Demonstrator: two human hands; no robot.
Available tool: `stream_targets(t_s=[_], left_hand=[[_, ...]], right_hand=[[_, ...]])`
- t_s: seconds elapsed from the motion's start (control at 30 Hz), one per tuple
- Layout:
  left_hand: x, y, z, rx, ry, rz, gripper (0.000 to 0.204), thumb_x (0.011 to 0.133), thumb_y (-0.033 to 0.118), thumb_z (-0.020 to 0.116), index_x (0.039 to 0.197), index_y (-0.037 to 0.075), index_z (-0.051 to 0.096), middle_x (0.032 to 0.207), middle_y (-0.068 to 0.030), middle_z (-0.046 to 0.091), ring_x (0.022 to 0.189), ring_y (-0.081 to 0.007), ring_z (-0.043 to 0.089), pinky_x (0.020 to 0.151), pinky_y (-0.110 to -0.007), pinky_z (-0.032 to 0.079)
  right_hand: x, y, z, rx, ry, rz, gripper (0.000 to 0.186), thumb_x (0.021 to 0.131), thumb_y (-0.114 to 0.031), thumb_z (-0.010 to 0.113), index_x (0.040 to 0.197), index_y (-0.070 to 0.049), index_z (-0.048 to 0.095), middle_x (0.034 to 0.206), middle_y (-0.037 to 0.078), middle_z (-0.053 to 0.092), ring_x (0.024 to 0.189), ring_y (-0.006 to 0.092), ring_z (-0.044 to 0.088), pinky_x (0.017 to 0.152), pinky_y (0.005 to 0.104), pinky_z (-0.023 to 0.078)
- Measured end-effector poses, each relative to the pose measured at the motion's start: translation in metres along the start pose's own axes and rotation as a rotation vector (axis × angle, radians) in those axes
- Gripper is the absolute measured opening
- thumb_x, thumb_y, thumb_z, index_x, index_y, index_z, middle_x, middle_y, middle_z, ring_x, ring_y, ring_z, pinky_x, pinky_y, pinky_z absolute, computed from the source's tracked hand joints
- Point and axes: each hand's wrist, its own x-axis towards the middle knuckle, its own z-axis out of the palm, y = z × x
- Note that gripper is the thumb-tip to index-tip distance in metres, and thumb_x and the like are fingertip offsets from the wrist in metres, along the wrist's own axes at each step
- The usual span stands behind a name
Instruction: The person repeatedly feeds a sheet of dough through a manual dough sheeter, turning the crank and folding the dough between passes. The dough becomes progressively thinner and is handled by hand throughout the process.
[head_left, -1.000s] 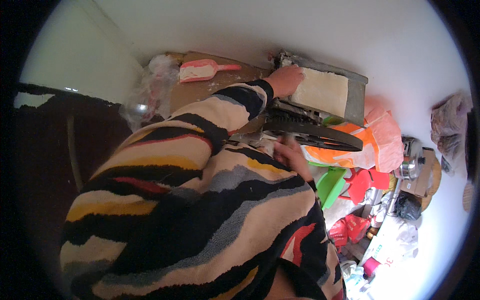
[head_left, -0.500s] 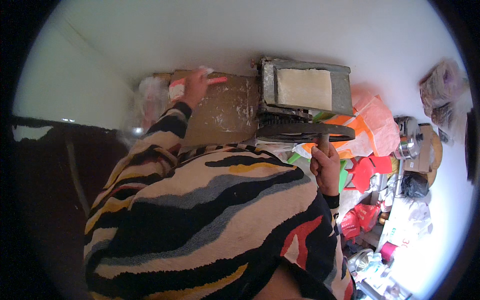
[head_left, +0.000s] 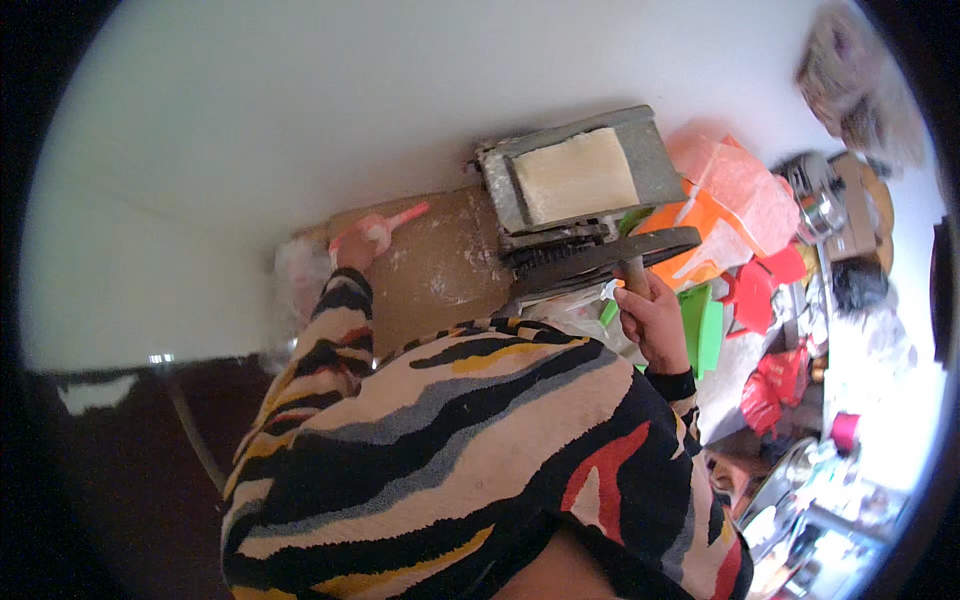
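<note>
At the left end of the board, my left hand [head_left: 360, 243] is over a pink tool with a straight handle [head_left: 410, 213]. Its fingers are curled and dusted white; what they hold is hidden. My right hand [head_left: 657, 325] is wrapped round the crank handle [head_left: 634, 275] of a dough roller machine [head_left: 655, 165]. That handle sticks out from the machine's large dark wheel [head_left: 665, 241]. A flat pale sheet of dough [head_left: 577, 178] lies on the machine's sloping metal top.
A brown board [head_left: 440, 250] with flour smears lies left of the machine, against the white wall. To the right are an orange and white bag [head_left: 720, 210], a green plastic stool [head_left: 705, 325], a red chair [head_left: 752, 295] and red bags [head_left: 775, 385]. Clear plastic [head_left: 300, 280] lies at the board's left end.
My left hand has moved from above the pink tool down onto it. My right hand stays on the crank handle. The whole view has tilted.
</note>
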Motion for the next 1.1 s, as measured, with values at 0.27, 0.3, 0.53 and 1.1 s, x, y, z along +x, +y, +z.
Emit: stream_targets(t_s=[0.27, 0.3, 0.53, 1.1], left_hand=[[0.008, 0.019, -0.010, 0.140, -0.140, 0.082, 0.034, 0.080, 0.029, 0.056, 0.105, 0.007, 0.064, 0.102, -0.0194, 0.064, 0.095, -0.0334, 0.061, 0.083, -0.042, 0.047], [0.010, 0.019, -0.009, 0.164, -0.136, 0.081, 0.034, 0.080, 0.029, 0.056, 0.105, 0.007, 0.064, 0.102, -0.0194, 0.064, 0.094, -0.0336, 0.061, 0.083, -0.042, 0.047], [0.013, 0.011, -0.006, 0.300, -0.107, 0.047, 0.033, 0.081, 0.028, 0.055, 0.105, 0.008, 0.064, 0.100, -0.0193, 0.064, 0.092, -0.0351, 0.062, 0.080, -0.043, 0.048], [0.024, 0.046, -0.060, 0.199, 0.258, 0.229, 0.029, 0.076, 0.024, 0.062, 0.093, 0.001, 0.066, 0.092, -0.0198, 0.066, 0.087, -0.0363, 0.063, 0.077, -0.043, 0.048]], right_hand=[[-0.001, -0.004, -0.002, 0.038, -0.047, -0.017, 0.023, 0.079, -0.008, 0.065, 0.098, -0.001, 0.055, 0.061, -0.003, 0.045, 0.041, 0.0052, 0.039, 0.034, 0.0210, 0.027], [-0.002, -0.004, -0.001, 0.048, -0.043, -0.017, 0.023, 0.079, -0.008, 0.065, 0.098, -0.001, 0.055, 0.061, -0.003, 0.045, 0.041, 0.0053, 0.039, 0.034, 0.0211, 0.027], [-0.002, -0.004, -0.004, 0.074, -0.059, 0.003, 0.025, 0.077, -0.010, 0.067, 0.098, -0.002, 0.056, 0.062, -0.004, 0.046, 0.042, 0.0054, 0.039, 0.035, 0.0216, 0.028], [0.003, 0.006, -0.011, 0.103, -0.148, -0.008, 0.024, 0.080, -0.013, 0.066, 0.099, -0.004, 0.055, 0.056, -0.003, 0.046, 0.040, 0.0062, 0.041, 0.037, 0.0215, 0.031]])
